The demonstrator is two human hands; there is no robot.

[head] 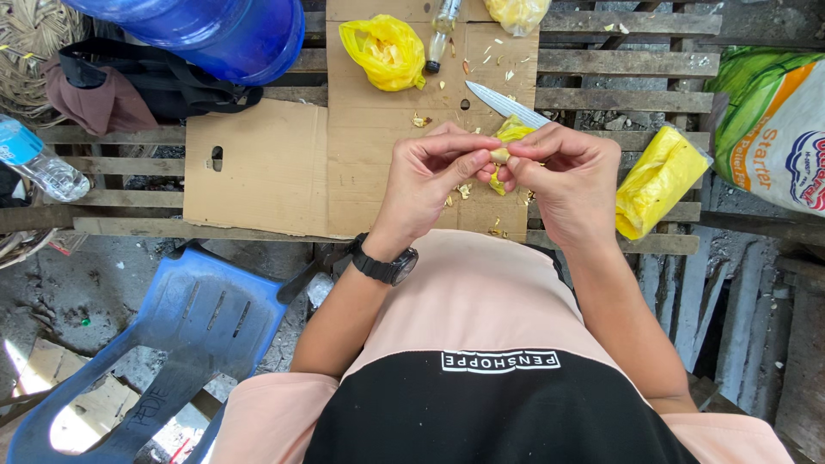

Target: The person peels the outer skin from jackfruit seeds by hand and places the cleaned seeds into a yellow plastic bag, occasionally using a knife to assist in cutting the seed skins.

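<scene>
Both hands raised together over cardboard sheet (pixel 258 167) on slatted wooden table (pixel 619 62). Left hand (pixel 427 176), black wristwatch (pixel 384 263) on wrist, fingers curled narrow, thumb and forefinger pinching small pale clove (pixel 499 155) at fingertips. Right hand (pixel 571 176) likewise curled tight, fingertips meeting left hand's on same clove, knife (pixel 503 101) gripped in it with blade pointing far-left over cardboard. Yellow scrap (pixel 513 129) showing just behind fingers, touching or tucked between them; cannot tell which. Clove thus held in air, centre of scene, between both hands, above near edge of cardboard. Pale peel bits (pixel 464 189) scattered on cardboard beneath and further away. Far side of cardboard: yellow plastic bag (pixel 384 51), crumpled, with small glass bottle (pixel 442 33) lying just right of it. Second yellow bag (pixel 657 180) on slats right of right hand, near. Printed sack (pixel 773 120) at far right. Far left: large blue water jug (pixel 223 30), dark strap bag (pixel 146 82) below it, clear plastic bottle (pixel 39 163) at left edge. Blue plastic chair (pixel 172 335) near left, on rough ground.
</scene>
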